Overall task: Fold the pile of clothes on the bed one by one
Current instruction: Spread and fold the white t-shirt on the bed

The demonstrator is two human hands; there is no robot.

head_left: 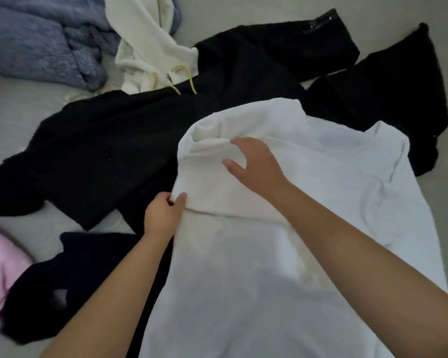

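The left hand (163, 211) pinched the folded-over sleeve edge of the white shirt (282, 254). The right hand (256, 161) lay spread on that fold. The shirt lay on the bed (269, 9), overlapping black clothes (140, 140).

You are looking at a dim, flat-lit scene with soft, faint shadows and no glare. The whole picture is slightly soft. The black clothes (145, 140) lose all detail, the white shirt (308, 202) looks grey-blue, and the edges bend from the wide lens.
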